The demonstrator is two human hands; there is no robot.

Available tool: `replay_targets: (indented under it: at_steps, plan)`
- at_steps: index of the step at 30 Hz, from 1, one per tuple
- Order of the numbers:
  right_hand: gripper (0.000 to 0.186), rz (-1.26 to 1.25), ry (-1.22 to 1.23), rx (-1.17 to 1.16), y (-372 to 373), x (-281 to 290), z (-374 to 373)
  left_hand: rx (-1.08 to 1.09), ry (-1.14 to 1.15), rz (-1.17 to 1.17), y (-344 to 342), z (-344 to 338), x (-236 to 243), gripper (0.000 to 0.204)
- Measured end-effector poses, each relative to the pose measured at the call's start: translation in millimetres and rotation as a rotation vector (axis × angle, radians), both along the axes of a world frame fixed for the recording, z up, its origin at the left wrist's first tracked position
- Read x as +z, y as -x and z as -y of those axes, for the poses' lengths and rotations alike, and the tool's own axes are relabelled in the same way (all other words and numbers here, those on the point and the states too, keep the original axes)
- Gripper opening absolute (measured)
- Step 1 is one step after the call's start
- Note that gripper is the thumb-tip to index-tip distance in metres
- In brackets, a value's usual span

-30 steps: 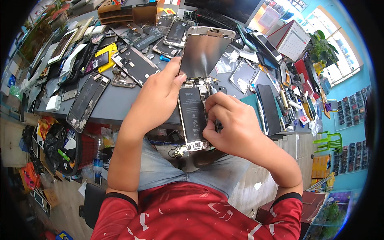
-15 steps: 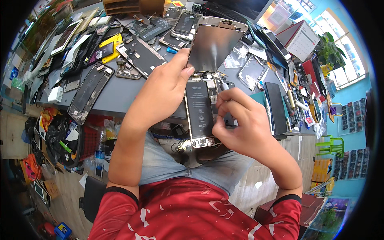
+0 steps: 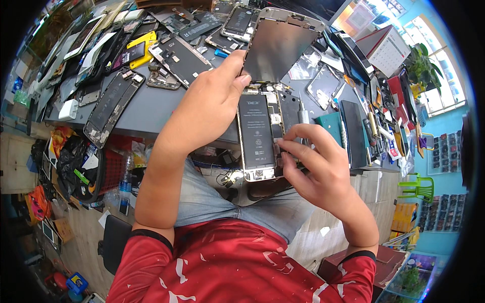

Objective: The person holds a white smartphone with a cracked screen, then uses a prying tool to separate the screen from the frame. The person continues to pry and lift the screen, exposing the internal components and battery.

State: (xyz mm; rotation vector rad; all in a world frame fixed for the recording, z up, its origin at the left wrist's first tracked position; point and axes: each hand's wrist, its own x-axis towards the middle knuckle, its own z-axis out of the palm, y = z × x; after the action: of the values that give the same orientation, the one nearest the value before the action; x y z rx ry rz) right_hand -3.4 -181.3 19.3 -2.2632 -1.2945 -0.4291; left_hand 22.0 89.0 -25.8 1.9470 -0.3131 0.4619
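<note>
An opened smartphone [image 3: 244, 151] lies lengthwise before me, its black battery [image 3: 255, 132] exposed in a pale frame. Its screen [image 3: 280, 48] is lifted at the far end, metal backing facing me. My left hand [image 3: 214, 96] grips the screen's lower left edge between thumb and fingers. At the phone's right edge, my right hand [image 3: 318, 164] has thumb and fingertips pinched together; what they pinch is too small to make out. A slim grey tool like a screwdriver [image 3: 303, 114] sticks out beyond that hand; whether the hand holds it is hidden.
Phone parts and housings crowd the grey table, among them a loose phone body [image 3: 111, 108] and a yellow case [image 3: 144, 49]. A blue-handled tool [image 3: 221, 53] lies past my left hand. To the right are a black slab [image 3: 349, 129] and a calendar [image 3: 389, 53].
My right hand has shifted slightly right, uncovering more of the phone's right side, and its fingers have opened out a little. The raised screen sits slightly higher and further right in view.
</note>
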Motion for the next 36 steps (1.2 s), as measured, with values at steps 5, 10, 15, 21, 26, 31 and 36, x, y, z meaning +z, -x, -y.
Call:
replay_targets:
  at_steps: [5, 10, 15, 21, 26, 31, 36]
  plan:
    - [0.042, 0.035, 0.114, -0.001, 6.2, 6.9, 0.9, -0.001, 0.029, 0.019, 0.9, 1.3, -0.5, 0.042]
    - [0.044, 0.052, 0.104, -0.003, 4.5, 1.8, 4.4, -0.009, 0.013, -0.032, 2.3, -0.3, 2.3, 0.042]
    - [0.045, 0.042, 0.118, -0.018, 3.9, 3.1, 5.6, -0.002, 0.015, -0.026, 3.7, 0.4, 4.0, 0.042]
    - [0.040, 0.033, 0.129, -0.030, 3.1, 8.9, 5.8, 0.000, 0.015, 0.020, 1.1, 1.1, 0.2, 0.042]
    - [0.043, -0.103, 0.030, -0.091, 6.8, 20.3, 13.5, -0.014, 0.037, -0.022, 3.1, 1.8, 3.5, 0.042]
    - [0.030, 0.237, 0.240, -0.177, 7.5, 60.6, 17.5, -0.006, 0.036, 0.006, 2.5, -0.2, 0.8, 0.041]
    - [0.024, 0.059, 0.307, -0.064, 1.1, 63.3, 11.6, -0.004, 0.029, 0.032, 1.0, 0.1, 0.0, 0.041]
